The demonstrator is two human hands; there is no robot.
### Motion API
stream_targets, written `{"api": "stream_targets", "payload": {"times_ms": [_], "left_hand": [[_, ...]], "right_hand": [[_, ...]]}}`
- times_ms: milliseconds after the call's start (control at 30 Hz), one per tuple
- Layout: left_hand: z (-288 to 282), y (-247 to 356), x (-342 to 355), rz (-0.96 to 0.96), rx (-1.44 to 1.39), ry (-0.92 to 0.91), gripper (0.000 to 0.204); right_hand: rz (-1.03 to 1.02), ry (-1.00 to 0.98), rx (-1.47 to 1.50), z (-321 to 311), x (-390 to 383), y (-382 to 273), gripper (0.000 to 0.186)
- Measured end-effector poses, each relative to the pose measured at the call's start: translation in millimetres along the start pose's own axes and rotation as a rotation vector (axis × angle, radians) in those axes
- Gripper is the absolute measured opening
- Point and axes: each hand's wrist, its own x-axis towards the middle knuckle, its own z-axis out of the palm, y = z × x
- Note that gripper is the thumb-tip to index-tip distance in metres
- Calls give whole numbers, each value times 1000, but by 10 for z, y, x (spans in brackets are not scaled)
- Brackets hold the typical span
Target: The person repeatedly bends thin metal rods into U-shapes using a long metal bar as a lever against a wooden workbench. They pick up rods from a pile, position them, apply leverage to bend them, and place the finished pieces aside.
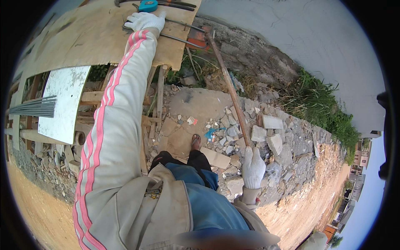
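Note:
My left hand (146, 21), in a white knit glove, lies on the plywood board (96, 39) with its fingers stretched out. It rests over thin steel rods (177, 38) that run out past the board's right edge; how they join under the palm is hidden. My right hand (253, 168), gloved too, is closed around the lower end of a long rusty metal bar (229, 83). The bar slants up and away, its far end meeting the rods beside an orange-red piece (197, 37). A teal tape measure (148, 6) sits just beyond my left hand.
Dark-handled tools (177, 5) lie at the board's far edge. A bundle of cut rods (33, 107) rests on a white panel (62, 104) at left. Broken stone and rubble (266, 133) cover the ground around my sandalled foot (196, 141). Grass (312, 96) grows along a grey wall (316, 37).

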Motion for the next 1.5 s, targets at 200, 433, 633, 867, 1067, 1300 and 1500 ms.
{"api": "stream_targets", "payload": {"times_ms": [200, 433, 633, 867, 1067, 1300, 1500], "left_hand": [[-122, -190, -54, 184, 17, -92, 112], [-260, -336, -184, 275, 26, -76, 111], [-297, -326, -176, 239, -1, -73, 109], [-254, -341, -153, 261, -26, -73, 110], [-274, -345, -156, 265, -28, -64, 110], [-166, -332, -129, 288, -12, -52, 110], [-120, -328, -141, 287, -1, 11, 111]], "right_hand": [[148, -573, 665, -402, 312, 586, 37], [221, -488, 798, -379, -187, 205, 35], [362, -473, 945, -226, -851, -719, 37], [524, -611, 1290, 16, -1141, -1183, 34], [584, -949, 1495, 30, -975, -1143, 31], [609, -1148, 1706, 388, -1101, -1509, 32], [615, -1278, 1902, 746, -1237, -1987, 34]]}}
